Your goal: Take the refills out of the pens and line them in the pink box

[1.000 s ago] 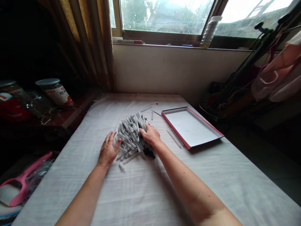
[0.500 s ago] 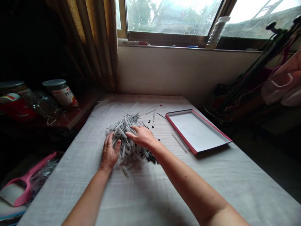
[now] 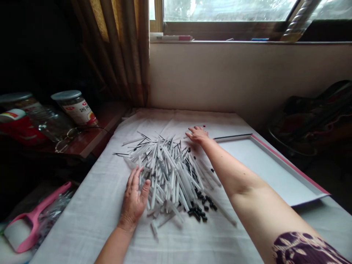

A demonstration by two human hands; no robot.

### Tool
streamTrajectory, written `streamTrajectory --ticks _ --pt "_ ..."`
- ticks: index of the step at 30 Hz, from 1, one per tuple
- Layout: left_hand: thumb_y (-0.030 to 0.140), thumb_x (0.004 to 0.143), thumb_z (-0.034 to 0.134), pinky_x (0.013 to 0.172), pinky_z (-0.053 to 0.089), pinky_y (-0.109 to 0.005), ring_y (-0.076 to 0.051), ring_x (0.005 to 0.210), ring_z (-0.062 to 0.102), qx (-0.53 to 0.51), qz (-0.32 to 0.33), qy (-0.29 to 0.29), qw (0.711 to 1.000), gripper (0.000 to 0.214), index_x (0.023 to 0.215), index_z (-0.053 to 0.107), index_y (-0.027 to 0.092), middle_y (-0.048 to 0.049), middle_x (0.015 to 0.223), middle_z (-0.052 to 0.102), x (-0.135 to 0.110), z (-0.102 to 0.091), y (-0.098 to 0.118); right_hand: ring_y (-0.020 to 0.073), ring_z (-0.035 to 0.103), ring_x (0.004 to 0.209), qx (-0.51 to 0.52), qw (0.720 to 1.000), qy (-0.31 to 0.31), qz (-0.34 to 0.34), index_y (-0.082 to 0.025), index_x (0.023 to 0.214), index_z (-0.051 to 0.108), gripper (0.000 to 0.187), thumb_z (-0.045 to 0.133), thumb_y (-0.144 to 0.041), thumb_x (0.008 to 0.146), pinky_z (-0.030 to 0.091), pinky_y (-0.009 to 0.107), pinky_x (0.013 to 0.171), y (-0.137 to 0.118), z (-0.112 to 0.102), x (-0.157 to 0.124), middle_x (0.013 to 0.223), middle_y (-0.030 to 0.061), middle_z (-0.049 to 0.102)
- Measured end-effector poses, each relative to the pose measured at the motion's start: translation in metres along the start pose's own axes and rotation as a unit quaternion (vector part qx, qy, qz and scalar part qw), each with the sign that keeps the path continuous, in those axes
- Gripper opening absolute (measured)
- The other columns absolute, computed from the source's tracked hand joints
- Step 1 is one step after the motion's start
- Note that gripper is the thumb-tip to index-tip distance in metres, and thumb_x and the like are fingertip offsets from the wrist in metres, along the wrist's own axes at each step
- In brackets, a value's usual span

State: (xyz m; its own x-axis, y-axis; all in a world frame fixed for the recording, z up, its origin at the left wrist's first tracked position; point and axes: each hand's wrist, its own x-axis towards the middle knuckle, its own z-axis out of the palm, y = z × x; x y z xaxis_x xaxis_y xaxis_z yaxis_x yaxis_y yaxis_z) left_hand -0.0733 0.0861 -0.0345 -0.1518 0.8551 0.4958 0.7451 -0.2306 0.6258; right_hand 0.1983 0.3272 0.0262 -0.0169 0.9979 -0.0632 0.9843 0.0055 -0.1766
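On the white cloth [image 3: 96,205]: pen tube pile [image 3: 167,172] spread between hands. Left hand [image 3: 134,200] flat, unclenched at pile's near-left edge; right hand [image 3: 197,135] splayed flat beyond it, grasping nothing.

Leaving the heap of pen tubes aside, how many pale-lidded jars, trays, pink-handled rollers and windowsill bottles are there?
Pale-lidded jars: 2
Red-edged tray: 1
Pink-handled roller: 1
Windowsill bottle: 1
Total: 5
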Motion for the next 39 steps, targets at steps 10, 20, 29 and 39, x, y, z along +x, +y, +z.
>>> streamTrajectory --ticks 10,20,29,39 --pt "0.047 0.095 0.040 0.108 0.042 -0.042 -0.025 0.130 0.047 -0.010 0.006 0.015 1.000 0.048 0.133 0.048 0.020 -0.0138 0.136 0.052 0.003 -0.001 -0.001 0.0351 0.051 0.119 -0.002 0.997 -0.005 0.072 -0.019 0.120 0.064 0.051 0.039 -0.052 0.091 0.042 0.049 0.093 0.010 0.006 -0.027 0.129 0.0192 0.056" --pt "0.051 0.094 0.038 0.107 0.042 -0.043 -0.025 0.125 0.052 -0.047 -0.001 0.053 0.997 0.048 0.125 0.054 0.018 -0.0140 0.130 0.058 0.012 -0.002 0.000 0.0260 0.063 0.107 0.053 0.998 -0.018 0.043 -0.030 0.121 0.062 0.040 0.041 -0.045 0.091 0.047 0.034 0.083 -0.017 0.010 -0.132 0.118 0.0085 0.067" --pt "0.056 0.092 0.037 0.105 0.043 -0.043 -0.025 0.120 0.056 -0.035 0.008 0.060 0.998 0.051 0.117 0.058 0.017 -0.0152 0.123 0.061 0.014 0.003 -0.004 0.0233 0.054 0.119 0.098 0.991 0.091 -0.010 -0.024 0.129 0.056 0.041 0.043 -0.037 0.092 0.041 0.032 0.098 -0.004 0.003 -0.210 0.132 0.0066 0.058" --pt "0.060 0.091 0.035 0.103 0.044 -0.044 -0.026 0.115 0.059 -0.024 0.016 0.061 0.998 0.056 0.111 0.061 0.015 -0.0169 0.118 0.064 0.017 0.004 -0.004 0.0329 0.047 0.125 0.031 0.984 0.074 0.161 -0.021 0.136 0.051 0.051 0.042 -0.047 0.092 0.041 0.047 0.095 0.039 0.019 -0.239 0.142 0.0177 0.045"
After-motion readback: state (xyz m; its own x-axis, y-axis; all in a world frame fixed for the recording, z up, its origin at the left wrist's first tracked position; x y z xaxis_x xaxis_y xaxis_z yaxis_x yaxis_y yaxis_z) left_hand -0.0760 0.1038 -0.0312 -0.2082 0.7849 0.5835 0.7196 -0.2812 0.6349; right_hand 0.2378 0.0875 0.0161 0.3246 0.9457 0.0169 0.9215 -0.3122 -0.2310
